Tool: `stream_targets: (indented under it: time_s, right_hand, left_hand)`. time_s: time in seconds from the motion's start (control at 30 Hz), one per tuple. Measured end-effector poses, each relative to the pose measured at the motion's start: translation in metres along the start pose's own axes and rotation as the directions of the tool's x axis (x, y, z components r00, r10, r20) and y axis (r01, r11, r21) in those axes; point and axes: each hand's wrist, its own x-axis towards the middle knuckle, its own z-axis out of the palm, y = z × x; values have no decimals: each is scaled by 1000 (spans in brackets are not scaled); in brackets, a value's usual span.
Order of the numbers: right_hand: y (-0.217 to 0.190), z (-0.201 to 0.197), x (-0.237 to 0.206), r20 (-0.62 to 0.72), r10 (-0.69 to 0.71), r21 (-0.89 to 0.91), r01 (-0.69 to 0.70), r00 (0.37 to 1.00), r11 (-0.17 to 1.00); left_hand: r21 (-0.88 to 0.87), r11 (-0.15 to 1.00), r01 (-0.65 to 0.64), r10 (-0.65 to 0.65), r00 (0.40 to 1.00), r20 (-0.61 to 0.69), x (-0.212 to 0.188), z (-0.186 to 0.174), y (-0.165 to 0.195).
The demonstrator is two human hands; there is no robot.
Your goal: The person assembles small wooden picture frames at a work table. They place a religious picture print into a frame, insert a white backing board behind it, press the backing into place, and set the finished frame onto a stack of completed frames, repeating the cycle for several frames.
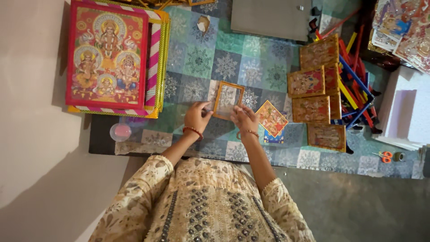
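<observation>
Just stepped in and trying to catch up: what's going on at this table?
A person in a patterned cream top is holding a small empty orange picture frame flat on the patterned teal tablecloth, left hand at its left edge, right hand at its lower right corner. A small colourful devotional print lies just right of it. Finished small framed pictures lie further right, beside loose coloured frame strips.

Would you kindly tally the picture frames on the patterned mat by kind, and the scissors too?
Empty frame between the hands: 1
Large red framed picture: 1
Small framed pictures at the right: 5, counting only those in plain sight
Loose print on the mat: 1
Scissors: 1
Total: 9
</observation>
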Motion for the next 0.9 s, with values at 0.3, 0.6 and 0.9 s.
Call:
stream_targets:
  time_s: [0.3,0.6,0.9]
  right_hand:
    - [-6,12,-3,15,-13,0,13,1000,1000]
    - [-1,10,1,81,-161,-169,173,984,970]
    - [-9,10,-5,216,-600,-770,512,771,380]
  left_hand:
    - [26,999,-29,29,1000,1,1,-1,3]
    - [95,995,-12,10,1000,16,1,-1,13]
    - [137,988,-70,74,997,-22,1,7,8]
